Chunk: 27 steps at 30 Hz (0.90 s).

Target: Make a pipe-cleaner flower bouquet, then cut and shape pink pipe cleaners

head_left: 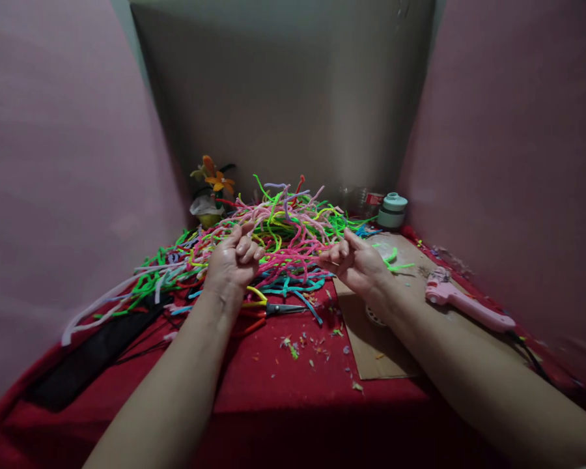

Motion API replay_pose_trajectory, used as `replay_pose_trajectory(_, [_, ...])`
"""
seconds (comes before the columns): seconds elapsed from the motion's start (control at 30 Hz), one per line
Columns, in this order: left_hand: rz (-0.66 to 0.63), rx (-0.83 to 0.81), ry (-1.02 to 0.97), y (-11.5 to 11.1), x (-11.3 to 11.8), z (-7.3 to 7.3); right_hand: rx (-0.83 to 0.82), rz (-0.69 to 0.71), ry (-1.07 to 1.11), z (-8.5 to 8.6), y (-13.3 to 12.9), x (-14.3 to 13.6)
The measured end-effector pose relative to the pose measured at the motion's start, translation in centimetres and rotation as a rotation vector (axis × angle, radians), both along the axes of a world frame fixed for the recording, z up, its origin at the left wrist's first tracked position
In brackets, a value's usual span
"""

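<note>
My left hand (234, 257) is raised palm up above the table, fingers loosely curled and somewhat apart, with nothing visible in it. Across from it, my right hand (354, 260) is also turned up, its fingers half bent and spread, and no object shows in it. A wide gap separates the two hands. Behind both lies a big tangled heap of fuzzy pipe cleaners (293, 228) in pink, green, yellow, white and blue. Near my left wrist rests a pointed hand tool (284, 309) with yellow and red-orange handles, partly hidden by the forearm.
A cardboard sheet (371, 355) lies under my right forearm, with a pink glue gun (469, 306) on it. Behind stand a teal-lidded jar (393, 210) and orange pipe-cleaner flowers (219, 181) in a pot. A black strip (88, 365) lies left. Fuzzy scraps dot the red cloth (283, 384).
</note>
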State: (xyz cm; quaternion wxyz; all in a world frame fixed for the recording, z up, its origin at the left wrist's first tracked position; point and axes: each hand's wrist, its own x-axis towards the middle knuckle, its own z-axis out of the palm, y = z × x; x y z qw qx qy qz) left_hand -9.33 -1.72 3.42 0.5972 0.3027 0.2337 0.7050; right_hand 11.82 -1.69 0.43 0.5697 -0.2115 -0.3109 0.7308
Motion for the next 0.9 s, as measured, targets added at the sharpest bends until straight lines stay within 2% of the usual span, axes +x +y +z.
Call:
replay_pose_trajectory(0.13, [0.073, 0.009, 0.031, 0.6, 0.2, -0.4, 0.000, -0.063, 0.013, 0.3, 0.1, 0.5])
replay_pose_trajectory(0.27, [0.052, -0.084, 0.137, 0.6, 0.6, -0.8, 0.132, -0.114, 0.025, 0.8, -0.2, 0.6])
replay_pose_trajectory(0.43, [0.070, -0.087, 0.098, 0.5, 1.1, -1.1, 0.208, -0.004, 0.039, -0.2, -0.6, -0.4])
replay_pose_trajectory(0.53, [0.024, -0.080, 0.126, 0.6, 1.4, -1.5, 0.189, 0.051, 0.009, -1.0, -0.5, -0.9])
replay_pose_trajectory(0.73, [-0.103, 0.018, 0.177, 0.0, 2.1, -1.8, 0.142, -0.046, -0.010, -1.1, -0.1, -0.9])
replay_pose_trajectory(0.9, [-0.258, 0.056, 0.339, -0.3, 3.1, -2.9, 0.132, -0.043, -0.036, -1.1, -0.1, -1.0])
